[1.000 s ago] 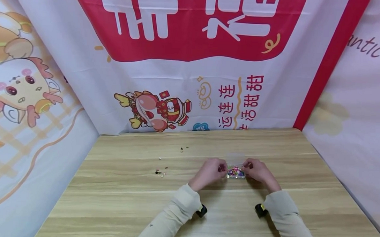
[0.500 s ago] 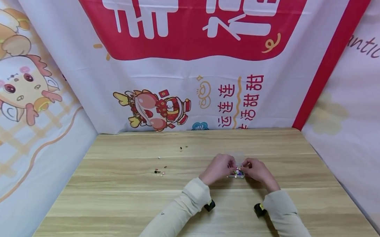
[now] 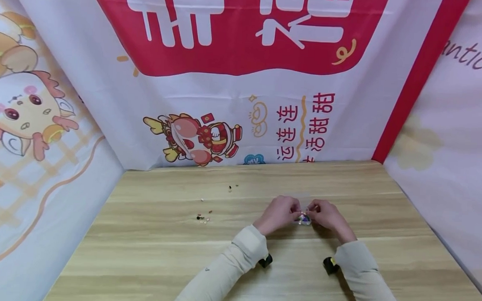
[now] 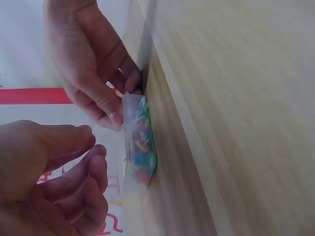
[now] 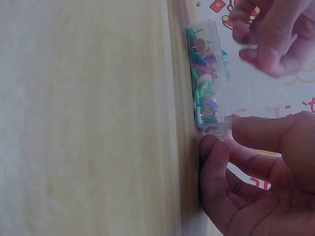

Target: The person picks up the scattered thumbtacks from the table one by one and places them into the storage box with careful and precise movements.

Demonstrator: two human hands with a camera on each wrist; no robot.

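Note:
A small clear plastic box (image 5: pixel 211 130) holds thumbtacks (image 5: pixel 201 64) in several colours, including green, pink, purple and gold. It sits on the wooden table, its clear lid raised at the back. My right hand (image 3: pixel 329 219) grips the right end of the box between thumb and fingers; the right wrist view shows this hand (image 5: pixel 261 172) close up. My left hand (image 3: pixel 280 214) is over the left part of the box and hides some of it. In the left wrist view, the left hand (image 4: pixel 54 179) has bent fingers, with the thumb and index tips slightly apart and nothing visible between them.
To the left on the table (image 3: pixel 149 253) lies a loose group of tiny dark and pale pieces (image 3: pixel 202 218). Further back are a few more tiny bits (image 3: pixel 230 188). A printed cloth (image 3: pixel 211 92) hangs behind the table, with more cloth on both sides.
My left hand has moved right, from beside the box's left edge to over its contents. The right hand stays on the box's right end. The small pieces have not moved.

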